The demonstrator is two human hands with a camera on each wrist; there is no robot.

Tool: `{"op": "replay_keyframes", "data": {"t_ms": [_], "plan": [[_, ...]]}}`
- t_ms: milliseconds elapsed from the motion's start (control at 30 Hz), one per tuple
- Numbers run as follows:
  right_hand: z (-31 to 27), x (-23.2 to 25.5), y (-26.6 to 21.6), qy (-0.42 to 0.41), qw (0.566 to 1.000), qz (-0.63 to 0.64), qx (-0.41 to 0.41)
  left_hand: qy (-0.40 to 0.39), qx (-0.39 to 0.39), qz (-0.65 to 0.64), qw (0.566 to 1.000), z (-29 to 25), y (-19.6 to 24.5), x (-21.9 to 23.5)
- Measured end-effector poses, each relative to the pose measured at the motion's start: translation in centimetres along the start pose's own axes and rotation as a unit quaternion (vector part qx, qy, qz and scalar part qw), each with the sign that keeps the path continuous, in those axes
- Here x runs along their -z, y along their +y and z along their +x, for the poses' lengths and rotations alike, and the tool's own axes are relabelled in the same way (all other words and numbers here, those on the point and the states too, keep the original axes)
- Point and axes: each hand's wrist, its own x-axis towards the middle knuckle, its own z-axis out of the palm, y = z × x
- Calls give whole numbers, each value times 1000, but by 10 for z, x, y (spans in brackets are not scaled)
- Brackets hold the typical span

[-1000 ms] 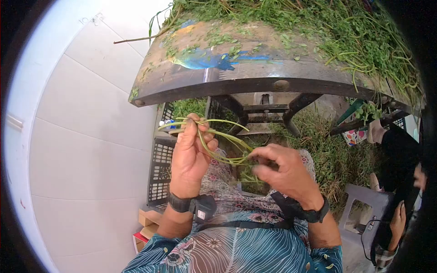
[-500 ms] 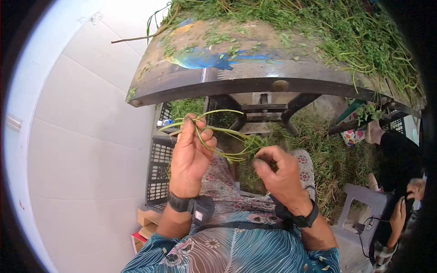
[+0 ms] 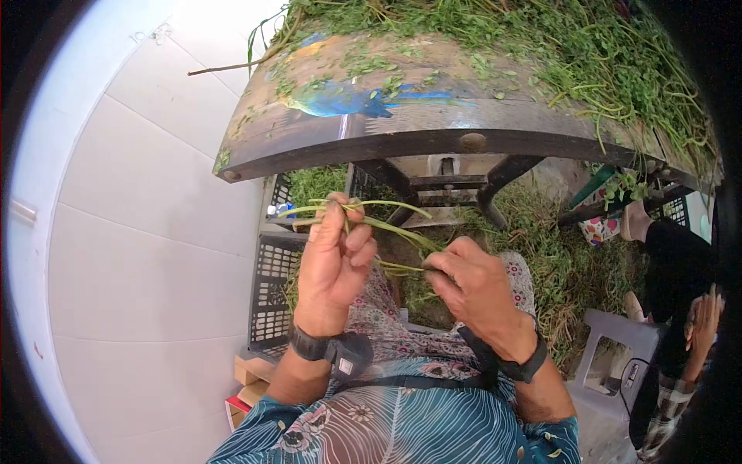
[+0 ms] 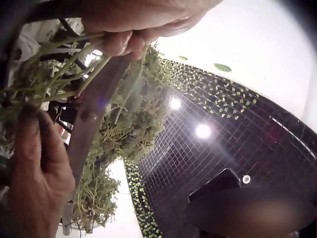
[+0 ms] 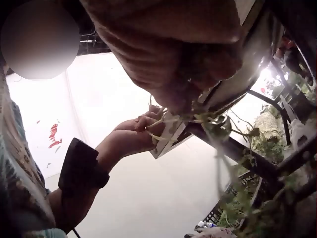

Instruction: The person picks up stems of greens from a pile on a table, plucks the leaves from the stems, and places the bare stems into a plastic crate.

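Several long green stems with leafy ends are gripped between the thumb and fingers of my left hand, held up over my lap. They fan out to the right. My right hand pinches the stems toward their leafy end, thumb against fingertips. In the left wrist view the pinching right hand shows below the stems. The right wrist view has the left hand behind, with blurred leafy stems hanging from the right hand's dark fingers.
A dark-edged table stands ahead, heaped with leafy greens. Black crates line the left side by the white wall. More greens cover the floor. A grey stool and another person's hand are at right.
My right hand drew back a little from the stems, then came in to pinch them again. My left hand has shifted slightly right and still holds the bunch.
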Motion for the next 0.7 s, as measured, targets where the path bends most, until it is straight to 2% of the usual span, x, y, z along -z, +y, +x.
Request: {"op": "replay_keyframes", "data": {"t_ms": [133, 233, 333, 367, 400, 433, 467, 600, 700], "plan": [[-9, 1, 11, 1, 1000, -1, -12, 10, -47, 20, 999, 2, 10, 9], [-13, -6, 12, -4, 999, 32, -37, 23, -29, 21, 999, 0, 6, 5], [-11, -9, 19, 41, 973, 146, -176, 15, -20, 14, 1000, -1, 6, 3], [-7, -5, 22, 66, 928, 247, -272, 15, -22, 11, 1000, -2, 7, 4], [-3, 1, 26, 88, 863, 344, -360, 15, -25, 9, 1000, -2, 9, 5], [-2, 7, 31, 109, 779, 432, -441, 15, -27, 6, 1000, -3, 12, 6], [-8, 10, 40, 128, 776, 477, -392, 23, -28, -5, 999, -2, 15, 7], [-13, 23, 44, 116, 735, 524, -414, 44, -17, -58, 997, -1, 23, 16], [-17, 22, 45, 48, 705, 589, -392, 34, 5, -86, 996, 1, 20, 21]]}}
